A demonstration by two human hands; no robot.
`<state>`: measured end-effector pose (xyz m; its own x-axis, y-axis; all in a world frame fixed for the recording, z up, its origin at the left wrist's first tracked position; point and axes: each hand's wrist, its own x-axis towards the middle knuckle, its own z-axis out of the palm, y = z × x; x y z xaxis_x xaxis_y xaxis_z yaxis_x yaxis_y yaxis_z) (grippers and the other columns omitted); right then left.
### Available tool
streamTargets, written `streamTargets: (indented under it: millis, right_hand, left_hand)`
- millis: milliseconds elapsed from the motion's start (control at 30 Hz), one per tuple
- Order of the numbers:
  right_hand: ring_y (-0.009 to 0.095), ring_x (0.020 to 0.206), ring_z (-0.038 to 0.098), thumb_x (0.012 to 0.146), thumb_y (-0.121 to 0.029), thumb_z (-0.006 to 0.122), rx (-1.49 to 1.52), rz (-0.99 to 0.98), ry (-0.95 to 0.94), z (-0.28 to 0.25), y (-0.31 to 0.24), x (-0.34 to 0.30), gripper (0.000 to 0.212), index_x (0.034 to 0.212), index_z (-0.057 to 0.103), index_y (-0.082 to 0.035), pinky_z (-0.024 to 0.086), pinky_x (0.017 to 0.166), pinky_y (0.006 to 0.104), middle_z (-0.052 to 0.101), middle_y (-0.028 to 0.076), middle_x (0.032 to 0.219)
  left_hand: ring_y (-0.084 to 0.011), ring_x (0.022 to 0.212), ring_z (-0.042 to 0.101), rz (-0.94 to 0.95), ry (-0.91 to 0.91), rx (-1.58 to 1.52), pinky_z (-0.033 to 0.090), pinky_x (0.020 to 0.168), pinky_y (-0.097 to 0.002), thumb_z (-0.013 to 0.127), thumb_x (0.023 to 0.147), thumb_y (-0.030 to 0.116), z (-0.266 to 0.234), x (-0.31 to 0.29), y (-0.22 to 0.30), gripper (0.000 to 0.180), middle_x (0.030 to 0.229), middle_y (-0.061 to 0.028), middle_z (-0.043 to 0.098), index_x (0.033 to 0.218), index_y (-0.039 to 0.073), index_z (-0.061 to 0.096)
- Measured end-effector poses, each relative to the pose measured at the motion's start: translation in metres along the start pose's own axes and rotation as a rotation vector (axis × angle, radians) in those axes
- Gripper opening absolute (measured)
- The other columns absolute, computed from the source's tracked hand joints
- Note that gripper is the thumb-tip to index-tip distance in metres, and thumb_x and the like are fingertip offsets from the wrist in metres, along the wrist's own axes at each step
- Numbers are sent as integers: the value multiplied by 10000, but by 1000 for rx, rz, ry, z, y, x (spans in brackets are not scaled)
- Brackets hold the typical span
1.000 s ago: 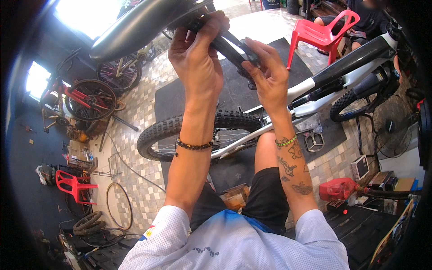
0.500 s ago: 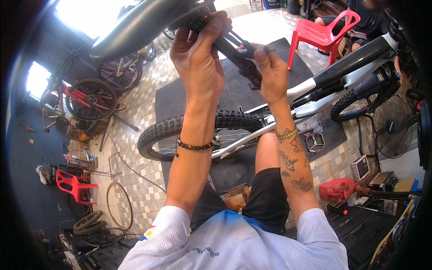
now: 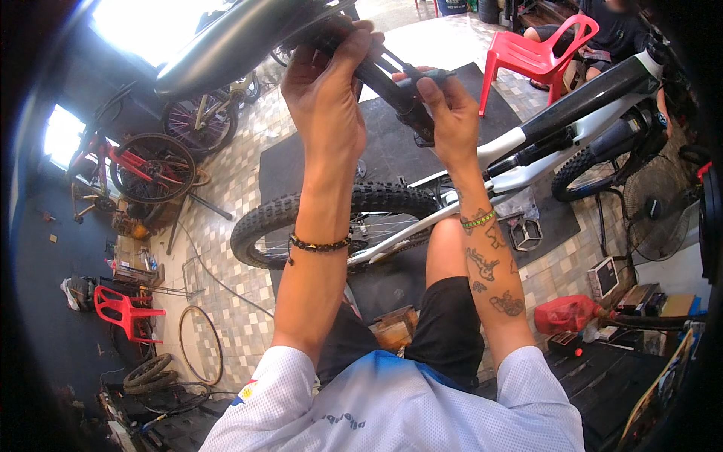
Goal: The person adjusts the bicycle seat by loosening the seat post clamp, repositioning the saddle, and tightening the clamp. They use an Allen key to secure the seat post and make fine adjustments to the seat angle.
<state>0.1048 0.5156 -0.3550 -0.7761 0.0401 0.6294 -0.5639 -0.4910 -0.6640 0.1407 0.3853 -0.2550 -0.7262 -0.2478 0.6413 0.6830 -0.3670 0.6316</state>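
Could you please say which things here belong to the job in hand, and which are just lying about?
Job: black saddle; dark post in left hand; slim dark piece in right hand; probably white bicycle.
Lying about: red chair; fan; red container.

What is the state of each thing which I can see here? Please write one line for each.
Black seat, held up at the post's upper end
Black post, slanted, off the floor
Left hand, closed on the black post near the seat
Right hand, closed on a small dark part beside the post
Large red chair, upright
Small red chair, upright
Fan, running or stopped: cannot tell
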Motion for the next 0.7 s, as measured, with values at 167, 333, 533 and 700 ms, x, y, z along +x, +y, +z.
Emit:
streamTargets:
  millis: [167, 333, 533, 700]
  right_hand:
    - [177, 1070, 738, 1028, -167, 725, -207, 38, 77, -5, 1, -11, 372, 1356, 665, -1, 623, 905, 306, 760, 147, 1219]
    - [200, 1164, 708, 933, -39, 802, -472, -338, 125, 4, 1, -17, 453, 1372, 689, -17, 619, 969, 328, 719, 144, 1308]
    - [231, 1259, 659, 866, -29, 857, -520, -388, 129, 8, -3, -17, 546, 1387, 700, -64, 611, 1013, 355, 617, 121, 1443]
    - [267, 1286, 639, 781, -13, 894, -654, -460, 118, 7, -10, -20, 656, 1401, 706, -120, 592, 1055, 389, 551, 114, 1491]
  left_hand:
    - [-213, 934, 763, -78, -2, 21, 627, 869, -320, 763, 933, -15, -4, 1, -3, 157, 1024, -117, 768, 1086, -16, 730]
    - [-203, 912, 758, -57, -14, -64, 621, 840, -313, 761, 939, -4, -6, 0, -9, 166, 1017, -111, 769, 1102, -7, 727]
    - [-205, 927, 756, 1, -17, -91, 621, 843, -322, 760, 954, 7, -1, -4, -8, 202, 1049, -120, 766, 1141, 12, 685]
    - [-209, 961, 751, 31, -17, -96, 615, 861, -317, 742, 960, -19, 0, -5, -7, 215, 1059, -124, 763, 1159, 6, 665]
